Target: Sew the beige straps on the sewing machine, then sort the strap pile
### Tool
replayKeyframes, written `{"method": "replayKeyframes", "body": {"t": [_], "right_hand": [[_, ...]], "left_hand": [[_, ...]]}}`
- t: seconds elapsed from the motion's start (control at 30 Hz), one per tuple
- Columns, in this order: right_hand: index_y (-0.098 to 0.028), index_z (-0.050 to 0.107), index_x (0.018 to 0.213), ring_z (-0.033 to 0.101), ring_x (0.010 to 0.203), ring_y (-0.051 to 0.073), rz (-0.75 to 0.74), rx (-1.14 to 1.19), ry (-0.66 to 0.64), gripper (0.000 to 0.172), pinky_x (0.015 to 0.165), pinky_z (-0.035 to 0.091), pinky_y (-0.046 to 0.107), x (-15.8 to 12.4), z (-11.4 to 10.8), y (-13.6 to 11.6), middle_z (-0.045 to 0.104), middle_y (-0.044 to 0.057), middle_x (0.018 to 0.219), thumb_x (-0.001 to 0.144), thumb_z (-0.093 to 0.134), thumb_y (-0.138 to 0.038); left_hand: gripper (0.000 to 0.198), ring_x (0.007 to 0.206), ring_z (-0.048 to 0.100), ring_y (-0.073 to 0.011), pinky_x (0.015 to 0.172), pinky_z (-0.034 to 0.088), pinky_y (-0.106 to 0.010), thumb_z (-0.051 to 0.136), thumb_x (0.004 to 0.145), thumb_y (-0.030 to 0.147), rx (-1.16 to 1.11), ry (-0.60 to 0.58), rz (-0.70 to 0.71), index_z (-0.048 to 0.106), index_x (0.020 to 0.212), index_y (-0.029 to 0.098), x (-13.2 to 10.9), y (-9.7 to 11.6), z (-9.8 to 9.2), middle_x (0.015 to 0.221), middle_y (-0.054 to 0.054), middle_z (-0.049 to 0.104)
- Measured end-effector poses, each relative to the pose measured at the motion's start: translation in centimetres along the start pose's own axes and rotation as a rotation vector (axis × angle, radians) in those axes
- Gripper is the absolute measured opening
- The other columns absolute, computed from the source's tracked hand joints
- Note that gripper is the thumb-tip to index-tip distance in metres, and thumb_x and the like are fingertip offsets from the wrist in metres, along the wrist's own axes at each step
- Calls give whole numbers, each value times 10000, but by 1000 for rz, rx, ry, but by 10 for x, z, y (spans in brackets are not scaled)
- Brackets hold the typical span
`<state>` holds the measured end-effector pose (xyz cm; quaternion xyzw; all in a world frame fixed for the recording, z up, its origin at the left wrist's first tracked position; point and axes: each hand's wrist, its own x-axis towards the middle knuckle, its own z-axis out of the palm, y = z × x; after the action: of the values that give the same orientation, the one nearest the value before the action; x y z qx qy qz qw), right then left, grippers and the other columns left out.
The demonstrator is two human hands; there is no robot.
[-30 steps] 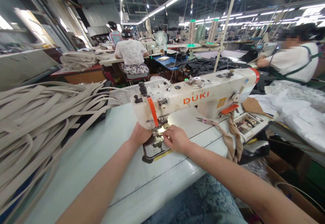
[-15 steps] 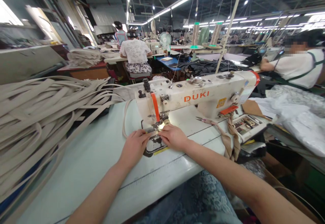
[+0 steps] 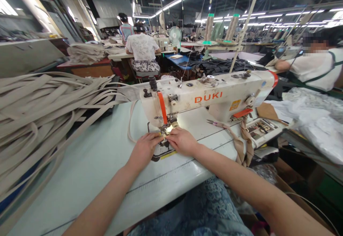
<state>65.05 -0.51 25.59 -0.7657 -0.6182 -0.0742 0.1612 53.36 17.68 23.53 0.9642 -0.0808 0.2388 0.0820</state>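
Your left hand (image 3: 144, 149) has joined your right hand (image 3: 184, 141) at the sewing machine (image 3: 207, 95), allowing 2-handed guiding. I can't tell either grip's hold.

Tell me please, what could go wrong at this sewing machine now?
Left hand and right hand are close to the sewing machine's head; a finger might get pricked or pinched. The strap loop beside it could twist or snag. The scissors lie uncovered beyond the right hand; a careless reach might touch the tips.
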Motion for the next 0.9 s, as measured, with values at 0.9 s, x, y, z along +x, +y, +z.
{"method": "replayKeyframes", "body": {"t": [0.9], "right_hand": [[-130,699,1020,521,864,210,-18,-2,-4,261,800,422,318,1,0,0,629,93,912,971,463,-232]], "left_hand": [[336,969,641,-248,859,550,-414,431,900,127,61,-85,-77,718,1061,193,12,1,-5,1046,-110,712]]}}
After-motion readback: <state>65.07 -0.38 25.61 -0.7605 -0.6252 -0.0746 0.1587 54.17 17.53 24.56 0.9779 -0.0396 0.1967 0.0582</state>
